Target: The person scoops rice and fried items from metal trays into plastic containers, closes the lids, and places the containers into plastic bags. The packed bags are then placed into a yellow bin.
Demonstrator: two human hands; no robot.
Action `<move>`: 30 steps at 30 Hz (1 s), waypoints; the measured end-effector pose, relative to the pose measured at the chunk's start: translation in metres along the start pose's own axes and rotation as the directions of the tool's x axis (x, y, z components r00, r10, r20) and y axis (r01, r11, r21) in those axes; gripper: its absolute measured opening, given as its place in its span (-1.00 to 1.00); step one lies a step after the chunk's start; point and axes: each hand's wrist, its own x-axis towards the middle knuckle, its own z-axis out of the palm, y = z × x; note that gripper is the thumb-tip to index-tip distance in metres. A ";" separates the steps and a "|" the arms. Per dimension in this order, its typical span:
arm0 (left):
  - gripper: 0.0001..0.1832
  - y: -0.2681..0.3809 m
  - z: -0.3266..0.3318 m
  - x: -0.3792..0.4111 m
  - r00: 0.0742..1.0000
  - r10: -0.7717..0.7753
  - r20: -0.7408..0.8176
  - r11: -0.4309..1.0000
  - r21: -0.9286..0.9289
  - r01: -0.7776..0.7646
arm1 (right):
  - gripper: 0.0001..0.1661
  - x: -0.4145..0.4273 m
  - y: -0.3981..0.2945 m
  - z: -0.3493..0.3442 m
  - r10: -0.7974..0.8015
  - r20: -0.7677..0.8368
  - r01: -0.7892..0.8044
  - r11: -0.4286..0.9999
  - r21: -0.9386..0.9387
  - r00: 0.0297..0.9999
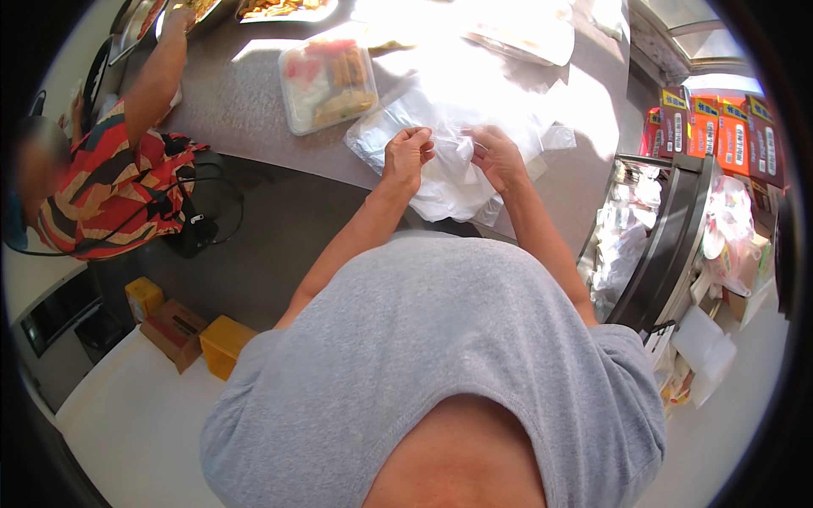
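Observation:
My left hand (409, 160) pinches the edge of a thin white plastic bag (451, 143) between thumb and fingertips. A short way to the right, my right hand (499, 159) pinches the same bag, and the film runs between the two. Beneath both hands lies a heap of white and clear plastic bags (444, 197), partly hanging over the front edge of the table (216, 105). To the left of the heap sits a clear plastic meal box (330, 86) holding something white, red pieces and golden-brown rolls. Strong glare washes out the bags' far side.
At the far left a co-worker's hand (181, 19) reaches into a metal food tray (206, 7). Another tray of fried-looking pieces (282, 7) stands at the back. Stacked cartons (705, 130) and a bag-filled rack (625, 222) are on my right.

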 end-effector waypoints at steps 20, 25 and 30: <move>-0.60 0.151 -0.206 -0.153 0.903 -0.092 0.420 0.925 0.373 -0.079 | -0.41 0.016 -0.067 0.063 0.332 0.400 -0.002 0.772 -0.636 0.854; -0.70 0.269 -0.276 -0.164 0.373 0.798 -0.473 0.584 0.455 -0.673 | 0.02 0.057 -0.064 0.162 0.182 0.406 0.219 0.613 -0.759 0.896; -0.63 0.253 -0.303 -0.028 0.416 0.869 -0.268 0.455 0.765 -0.457 | -0.16 0.127 0.023 0.283 -0.159 0.084 0.124 0.260 -0.957 0.984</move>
